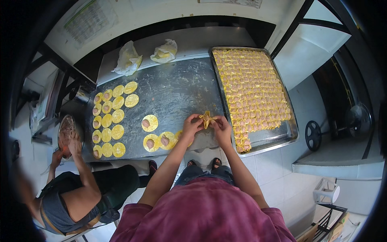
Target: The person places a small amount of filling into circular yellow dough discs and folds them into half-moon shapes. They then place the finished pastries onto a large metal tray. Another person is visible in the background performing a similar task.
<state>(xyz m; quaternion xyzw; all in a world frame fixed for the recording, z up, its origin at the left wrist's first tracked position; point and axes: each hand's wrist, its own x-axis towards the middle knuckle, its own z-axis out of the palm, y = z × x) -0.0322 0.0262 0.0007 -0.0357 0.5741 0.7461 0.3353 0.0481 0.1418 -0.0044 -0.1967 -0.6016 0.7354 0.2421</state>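
Between my two hands, over the front part of the dark table [181, 86], is a yellow dumpling wrapper [207, 119] with its edges pinched up into folds. My left hand [192, 127] grips its left side and my right hand [221, 128] its right side, both with closed fingers. Any filling inside it is hidden. Left of my hands lie flat round wrappers topped with pinkish meat filling [150, 123]; one more wrapper [177, 135] is partly covered by my left hand. Close on the right, a metal tray [278, 139] holds tight rows of folded dumplings [250, 88].
Rows of round wrappers [117, 103] lie at the table's left, some with filling. Two plastic bags [128, 59] of yellow wrappers sit at the back. At far left a co-worker [76, 193] has both hands at a bowl of meat [66, 135]. A white stool [325, 191] stands lower right.
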